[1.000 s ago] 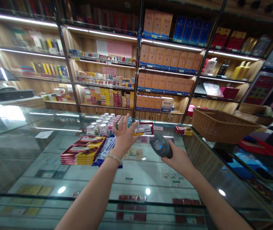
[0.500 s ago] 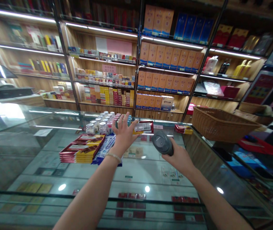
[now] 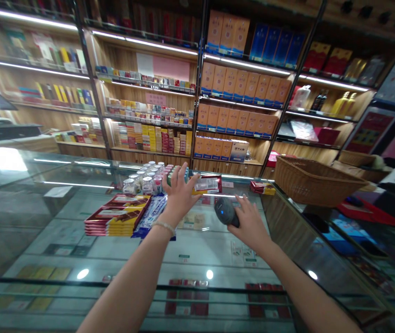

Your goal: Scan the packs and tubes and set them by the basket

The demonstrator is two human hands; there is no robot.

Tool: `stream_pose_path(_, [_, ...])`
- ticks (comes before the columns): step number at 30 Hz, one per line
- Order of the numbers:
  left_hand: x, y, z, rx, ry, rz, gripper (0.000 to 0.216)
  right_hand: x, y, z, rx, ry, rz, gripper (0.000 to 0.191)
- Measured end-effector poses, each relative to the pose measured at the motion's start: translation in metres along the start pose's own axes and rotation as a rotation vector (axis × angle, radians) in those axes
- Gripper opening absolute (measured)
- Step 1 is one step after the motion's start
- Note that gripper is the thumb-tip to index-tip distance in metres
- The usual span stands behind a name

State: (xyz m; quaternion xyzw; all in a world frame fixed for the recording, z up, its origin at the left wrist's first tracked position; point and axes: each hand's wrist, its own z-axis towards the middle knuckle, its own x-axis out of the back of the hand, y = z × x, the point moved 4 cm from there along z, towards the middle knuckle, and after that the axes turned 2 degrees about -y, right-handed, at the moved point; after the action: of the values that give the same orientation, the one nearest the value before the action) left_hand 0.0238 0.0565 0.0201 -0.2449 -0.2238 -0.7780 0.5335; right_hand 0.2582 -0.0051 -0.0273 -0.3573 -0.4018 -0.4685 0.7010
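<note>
My left hand (image 3: pixel 181 194) pinches a red and yellow chocolate packet (image 3: pixel 212 184) between thumb and fingers, its barcode side showing. In my right hand (image 3: pixel 253 227) is a dark grey barcode scanner (image 3: pixel 224 210), with a small blue light on its top and its head near the packet. Some fingers of that hand stick out away from the handle. Left of my left wrist, a stack of red and yellow chocolate packets (image 3: pixel 112 218) lies on the glass counter (image 3: pixel 142 263). Beside the stack are blue and white packets (image 3: pixel 151 213), partly hidden by my forearm. Behind them stand several small lidded jars (image 3: pixel 146 184).
A wicker basket (image 3: pixel 317 182) stands at the right, with a small pile of chocolate packets (image 3: pixel 262 187) left of it. A white paper (image 3: pixel 58 191) lies at the far left. Tall shelves with orange boxes (image 3: pixel 234 118) line the back wall.
The scanner has moved slightly left, nearer the packet, and a blue light now shows on it. My right fingers have lifted and spread. My left hand has stayed in place.
</note>
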Motion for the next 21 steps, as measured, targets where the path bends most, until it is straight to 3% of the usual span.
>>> stream_pose_path(10, [0.004,0.004,0.001,-0.014,-0.007,-0.013,0.068,-0.006,-0.016,-0.006,0.010,-0.288,0.014,0.038])
stream_pose_path(16, [0.007,0.006,0.002,-0.013,-0.003,-0.054,0.068,0.005,0.001,0.008,0.024,-0.419,0.120,0.079])
stream_pose_path(21, [0.008,0.009,0.003,-0.031,0.010,-0.056,0.068,0.035,0.031,0.056,-0.057,-0.018,0.089,0.083])
